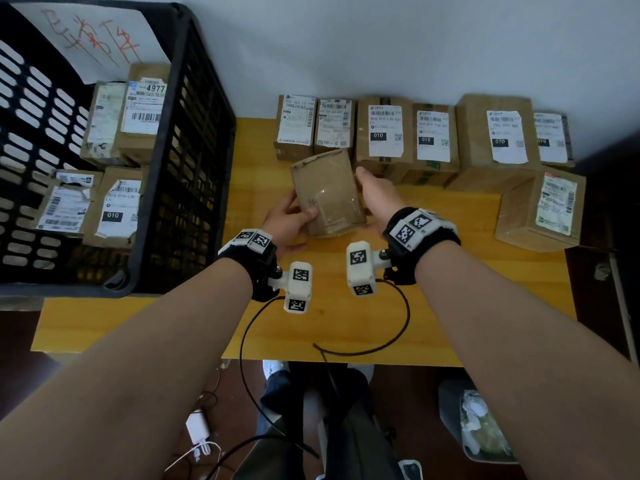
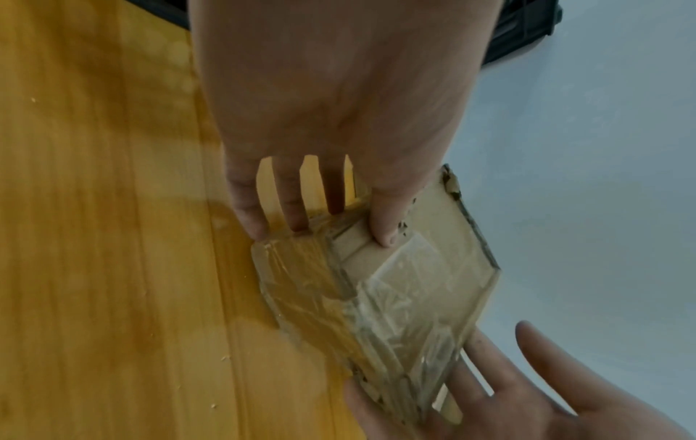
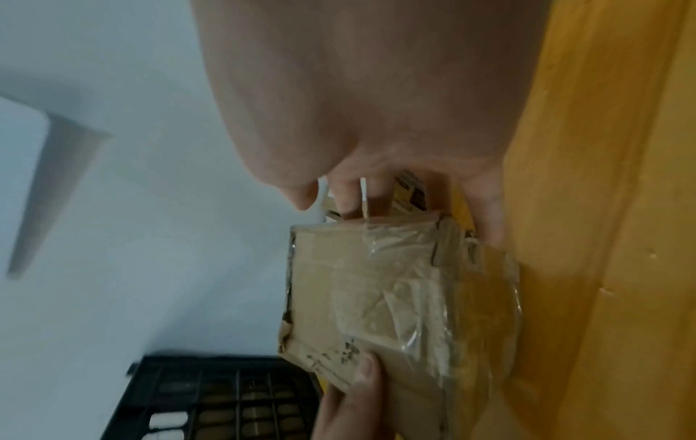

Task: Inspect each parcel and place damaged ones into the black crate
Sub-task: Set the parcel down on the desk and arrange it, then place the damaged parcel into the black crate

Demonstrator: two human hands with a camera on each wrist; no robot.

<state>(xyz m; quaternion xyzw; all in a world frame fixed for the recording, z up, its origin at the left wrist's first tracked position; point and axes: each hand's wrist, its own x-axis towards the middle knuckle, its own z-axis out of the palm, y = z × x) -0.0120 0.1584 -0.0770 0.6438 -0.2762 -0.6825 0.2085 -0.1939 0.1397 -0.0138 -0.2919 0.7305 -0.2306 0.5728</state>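
Note:
A brown cardboard parcel wrapped in wrinkled clear tape is held tilted just over the yellow table, between both hands. My left hand pinches its near left corner, thumb on the top face and fingers underneath. My right hand lies against its right side with straight fingers; its thumb sticks out free. The parcel's edge looks torn and frayed. The black crate stands to the left and holds several labelled parcels.
A row of labelled cardboard parcels lines the table's back edge against the white wall. One larger box sits at the right edge. Cables from the wrist cameras trail over the table's front. The crate wall is close beside the held parcel.

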